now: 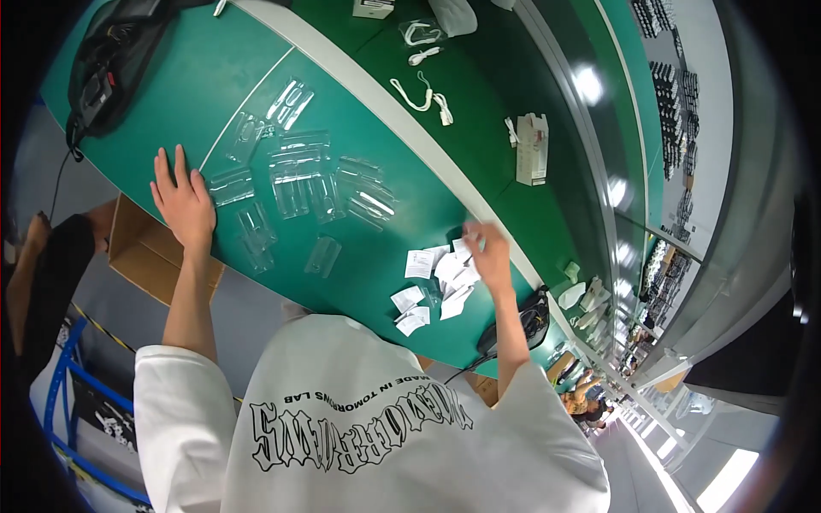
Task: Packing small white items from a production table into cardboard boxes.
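across the green bench (363,295), the two hands are well apart: the left hand (188,214) lies palm down near the bench's near edge with its fingers spread, beside the leftmost of the clear plastic pieces (301,162), and no thing shows in its grasp. the right hand (489,256) is at the far right of a loose heap of white paper slips (453,274), its fingers bent and a little blurred, and whether they pinch a slip cannot be told. the heap is on the right part of the bench, its slips overlapping at odd angles, with a smaller group of slips (410,311) just nearer the person. the plastic pieces are scattered over the middle, many side by side or overlapping, while a single clear piece (323,256) lies apart from them, nearer the person. a black bag (115,64) rests at the bench's far left, and a dark pouch (532,323) is near the right forearm. beyond a pale rail (385,109), white cables (423,56) and an upright-looking white box (532,150) are on a darker green surface (479,111)
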`<state>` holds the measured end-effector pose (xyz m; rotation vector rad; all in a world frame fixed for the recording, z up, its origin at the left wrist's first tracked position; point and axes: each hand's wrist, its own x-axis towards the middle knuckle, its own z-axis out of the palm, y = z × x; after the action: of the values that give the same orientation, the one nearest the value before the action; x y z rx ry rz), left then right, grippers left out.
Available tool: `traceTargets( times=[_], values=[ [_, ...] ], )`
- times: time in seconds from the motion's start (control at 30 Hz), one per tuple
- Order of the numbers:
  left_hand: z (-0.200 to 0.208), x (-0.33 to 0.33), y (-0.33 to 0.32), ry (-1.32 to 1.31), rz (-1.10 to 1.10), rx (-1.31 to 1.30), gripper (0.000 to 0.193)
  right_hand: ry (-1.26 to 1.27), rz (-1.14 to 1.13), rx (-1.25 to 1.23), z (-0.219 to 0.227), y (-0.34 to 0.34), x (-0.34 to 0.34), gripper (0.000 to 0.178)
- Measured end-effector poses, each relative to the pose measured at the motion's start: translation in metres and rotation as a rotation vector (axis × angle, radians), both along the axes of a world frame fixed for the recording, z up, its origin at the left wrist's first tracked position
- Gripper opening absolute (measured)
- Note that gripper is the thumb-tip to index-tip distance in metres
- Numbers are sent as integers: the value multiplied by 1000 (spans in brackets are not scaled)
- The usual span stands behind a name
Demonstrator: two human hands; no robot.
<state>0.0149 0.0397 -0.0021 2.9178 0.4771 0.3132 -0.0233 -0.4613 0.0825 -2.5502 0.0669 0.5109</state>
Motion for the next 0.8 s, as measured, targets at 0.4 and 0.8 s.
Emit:
traceTargets(
  times=[0.4,0.8],
  values=[
    [-3,0,2,27,44,-31,47,-457,766,-593,-49,115,328,42],
    [-8,-4,6,24,36,-45,46,-379,435,-316,-33,71,271,32]
  ],
)
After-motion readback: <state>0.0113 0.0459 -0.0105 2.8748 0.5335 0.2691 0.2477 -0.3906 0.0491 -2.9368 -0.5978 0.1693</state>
